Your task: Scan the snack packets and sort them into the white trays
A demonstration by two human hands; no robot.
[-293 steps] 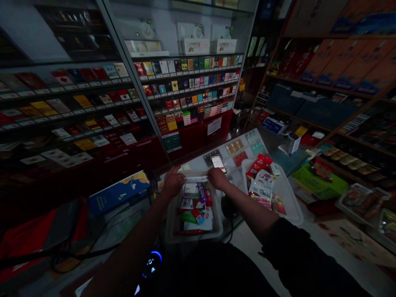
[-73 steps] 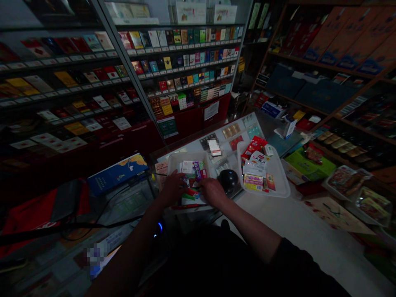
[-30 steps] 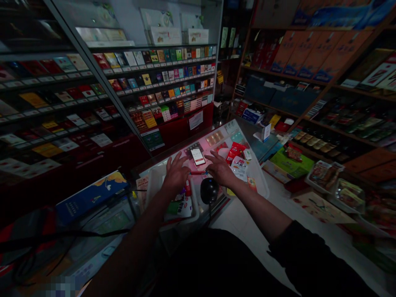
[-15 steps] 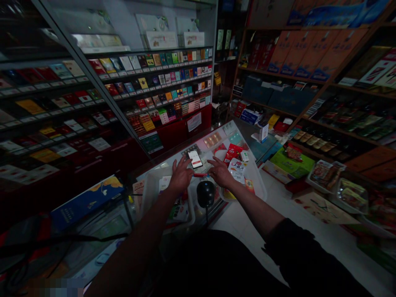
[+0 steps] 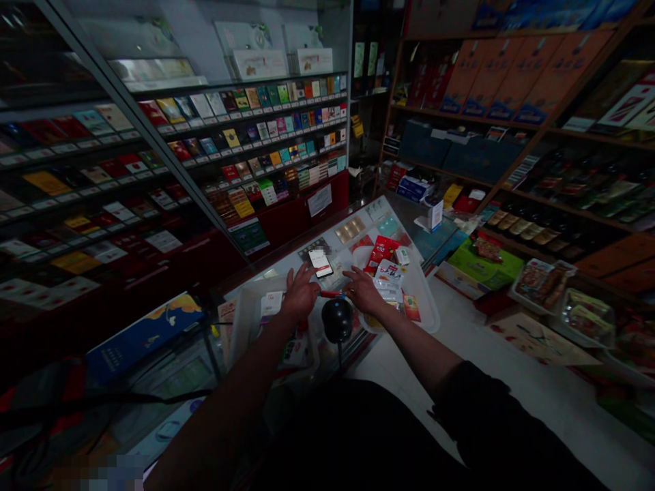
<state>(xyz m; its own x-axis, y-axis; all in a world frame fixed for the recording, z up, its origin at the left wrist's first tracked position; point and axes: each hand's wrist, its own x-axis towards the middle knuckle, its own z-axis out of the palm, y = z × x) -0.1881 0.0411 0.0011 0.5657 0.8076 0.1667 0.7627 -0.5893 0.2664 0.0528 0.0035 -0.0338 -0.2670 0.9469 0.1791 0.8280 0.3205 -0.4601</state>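
Between my hands, just above the black dome-shaped scanner point(image 5: 338, 322), is a thin red stick-shaped packet point(image 5: 331, 294) held level; its exact kind is too small to tell. My left hand point(image 5: 301, 297) pinches its left end, and my right hand point(image 5: 363, 290) pinches its right end near a bit of blue. A phone with a lit screen point(image 5: 320, 264) lies on the counter beyond the packet. Under my left forearm sits a clear plastic bin point(image 5: 240, 333) of small packaged goods, partly hidden. By my right hand, a white plastic tray point(image 5: 431, 315) carries a red snack bag point(image 5: 383, 252) and several other packets.
The glass counter point(image 5: 353, 232) runs away to the right. A blue box point(image 5: 146, 334) lies at left, with black cables nearby. Cigarette shelves point(image 5: 245, 136) line the back. At right are shelves with orange cartons point(image 5: 501, 78), bottles and a green box point(image 5: 478, 266).
Earlier my hands held a white pack over the bin, then reached among its goods. Now they hold the red stick-shaped packet by the scanner. A red glow on the counter has gone.
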